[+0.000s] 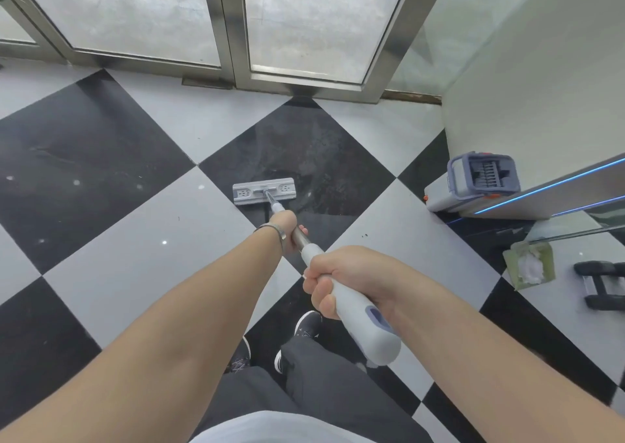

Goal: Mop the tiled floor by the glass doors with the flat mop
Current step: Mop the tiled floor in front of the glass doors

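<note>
The flat mop's grey head (263,192) lies flat on the black-and-white tiled floor (142,226), at the near left corner of a wet-looking black tile. Its pole runs back toward me. My left hand (285,231), a bracelet on the wrist, grips the metal part of the pole low down. My right hand (341,278) grips the white handle (363,321) near its top end. The glass doors (304,19) with metal frames stand a tile's length beyond the mop head.
A grey mop bucket (473,182) with a wringer slot sits on the floor at the right by a white wall. A glass-edged table with a tissue pack (529,268) and a dumbbell (602,283) is at the right. My shoes (306,327) stand below the handle.
</note>
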Demonstrator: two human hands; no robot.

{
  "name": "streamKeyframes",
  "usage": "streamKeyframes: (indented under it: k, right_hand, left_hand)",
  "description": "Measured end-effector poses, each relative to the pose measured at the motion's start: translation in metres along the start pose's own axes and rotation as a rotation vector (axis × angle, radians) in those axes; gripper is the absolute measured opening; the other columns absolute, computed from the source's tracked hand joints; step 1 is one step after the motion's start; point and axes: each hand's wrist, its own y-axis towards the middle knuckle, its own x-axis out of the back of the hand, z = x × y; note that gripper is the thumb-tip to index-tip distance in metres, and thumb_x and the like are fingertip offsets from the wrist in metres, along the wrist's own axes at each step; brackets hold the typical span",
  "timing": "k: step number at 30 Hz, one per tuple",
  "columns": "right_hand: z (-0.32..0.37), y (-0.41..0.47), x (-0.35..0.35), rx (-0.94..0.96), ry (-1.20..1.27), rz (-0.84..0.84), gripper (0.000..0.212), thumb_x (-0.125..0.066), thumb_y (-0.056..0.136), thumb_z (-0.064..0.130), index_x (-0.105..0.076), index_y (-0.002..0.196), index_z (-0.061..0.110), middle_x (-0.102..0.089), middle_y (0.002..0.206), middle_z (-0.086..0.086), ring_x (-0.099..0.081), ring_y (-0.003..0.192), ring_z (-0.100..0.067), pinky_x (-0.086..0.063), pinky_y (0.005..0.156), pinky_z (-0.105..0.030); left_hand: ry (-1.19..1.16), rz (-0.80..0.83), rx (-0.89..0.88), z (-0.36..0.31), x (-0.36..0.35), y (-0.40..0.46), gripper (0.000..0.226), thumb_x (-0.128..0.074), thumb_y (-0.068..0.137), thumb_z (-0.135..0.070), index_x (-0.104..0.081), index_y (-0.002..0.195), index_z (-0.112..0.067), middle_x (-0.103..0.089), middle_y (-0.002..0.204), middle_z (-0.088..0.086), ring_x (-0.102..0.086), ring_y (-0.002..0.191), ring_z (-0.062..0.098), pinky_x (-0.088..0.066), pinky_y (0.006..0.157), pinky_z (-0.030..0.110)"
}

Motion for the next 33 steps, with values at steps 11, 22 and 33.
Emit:
streamKeyframes:
  k: [11,22,33]
  right_hand:
    - [0.052,0.037,0.014,0.048,0.077,0.04,0.02,-0.04,0.092,-0.005,-0.043,0.106,0.009,-0.041,0.071,-0.006,-0.042,0.035,-0.007,-0.036,0.037,-0.014]
    - [0.129,0.074,-0.021,0.06,0.11,0.018,0.014,-0.039,0.092,-0.006,-0.043,0.094,0.007,-0.04,0.066,-0.006,-0.039,0.032,-0.008,-0.033,0.034,-0.013]
    - [0.24,0.128,-0.085,0.077,0.19,0.005,0.016,-0.037,0.09,-0.008,-0.04,0.092,0.008,-0.039,0.067,-0.006,-0.039,0.032,-0.008,-0.031,0.033,-0.013]
  left_hand:
    - [0.057,-0.049,-0.037,-0.056,-0.015,0.03,0.029,-0.029,0.105,-0.036,-0.045,0.108,-0.012,-0.04,0.068,0.001,-0.039,0.051,0.011,-0.038,0.045,0.019]
    - [0.098,-0.058,-0.015,-0.143,0.001,0.071,0.031,-0.026,0.105,-0.034,-0.04,0.086,-0.015,-0.042,0.065,0.001,-0.039,0.047,0.011,-0.038,0.039,0.013]
    - [0.094,-0.044,0.032,-0.273,0.031,0.124,0.028,-0.029,0.104,-0.036,-0.041,0.091,-0.015,-0.041,0.062,0.002,-0.038,0.032,0.011,-0.038,0.035,0.013]
